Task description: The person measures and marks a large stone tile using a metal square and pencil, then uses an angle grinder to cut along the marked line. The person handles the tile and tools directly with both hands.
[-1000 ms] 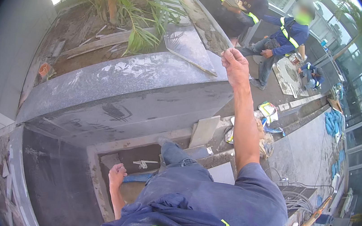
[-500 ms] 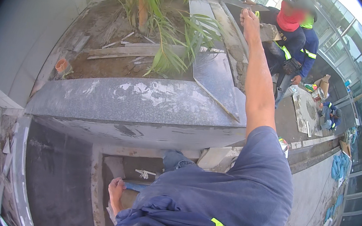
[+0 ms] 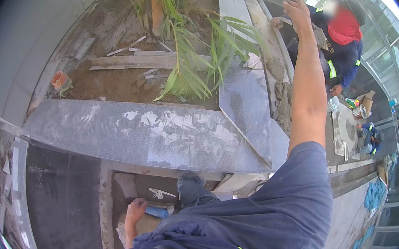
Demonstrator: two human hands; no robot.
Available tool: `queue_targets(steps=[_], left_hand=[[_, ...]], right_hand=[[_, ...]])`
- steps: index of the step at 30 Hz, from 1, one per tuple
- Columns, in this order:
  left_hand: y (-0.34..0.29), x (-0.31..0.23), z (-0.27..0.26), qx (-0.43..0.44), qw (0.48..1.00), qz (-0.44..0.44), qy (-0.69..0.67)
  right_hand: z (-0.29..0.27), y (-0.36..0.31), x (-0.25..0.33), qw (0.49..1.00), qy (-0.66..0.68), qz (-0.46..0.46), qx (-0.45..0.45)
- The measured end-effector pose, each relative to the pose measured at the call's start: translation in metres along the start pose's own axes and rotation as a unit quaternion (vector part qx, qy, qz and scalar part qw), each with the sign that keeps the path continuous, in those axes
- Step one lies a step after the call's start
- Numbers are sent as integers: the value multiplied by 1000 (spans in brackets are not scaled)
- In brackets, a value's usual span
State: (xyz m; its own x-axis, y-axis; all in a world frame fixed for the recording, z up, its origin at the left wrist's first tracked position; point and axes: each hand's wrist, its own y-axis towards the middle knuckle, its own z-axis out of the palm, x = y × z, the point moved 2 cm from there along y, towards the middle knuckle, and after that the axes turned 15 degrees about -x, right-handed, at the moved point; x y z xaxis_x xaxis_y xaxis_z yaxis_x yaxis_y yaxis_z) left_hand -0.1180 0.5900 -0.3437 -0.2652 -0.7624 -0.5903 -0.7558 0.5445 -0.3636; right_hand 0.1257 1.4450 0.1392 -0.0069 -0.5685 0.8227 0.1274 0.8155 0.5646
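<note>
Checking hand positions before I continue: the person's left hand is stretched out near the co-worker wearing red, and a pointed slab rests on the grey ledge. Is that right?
Not quite: the head view shows the right hand stretched out near the co-worker wearing red. The left hand is low in the picture. The pointed slab does rest on the grey ledge.

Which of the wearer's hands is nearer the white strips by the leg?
Left: the left hand is close to the white strips; the right hand is far off, near a co-worker.
</note>
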Motion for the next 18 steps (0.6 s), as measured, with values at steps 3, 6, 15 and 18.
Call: queue_targets(steps=[3, 6, 15, 18], left_hand=[[-16, 21, -4, 13, 998, 4, 60], [-25, 23, -11, 16, 994, 36, 103], [-104, 81, -38, -36, 992, -9, 121], [-105, 57, -39, -53, 995, 13, 80]], right_hand=[[-14, -27, 18, 989, 29, -4, 144], [-36, -12, -1, 995, -79, 15, 60], [-25, -54, 20, 993, -74, 85, 24], [-80, 57, 8, 913, -369, -170, -27]])
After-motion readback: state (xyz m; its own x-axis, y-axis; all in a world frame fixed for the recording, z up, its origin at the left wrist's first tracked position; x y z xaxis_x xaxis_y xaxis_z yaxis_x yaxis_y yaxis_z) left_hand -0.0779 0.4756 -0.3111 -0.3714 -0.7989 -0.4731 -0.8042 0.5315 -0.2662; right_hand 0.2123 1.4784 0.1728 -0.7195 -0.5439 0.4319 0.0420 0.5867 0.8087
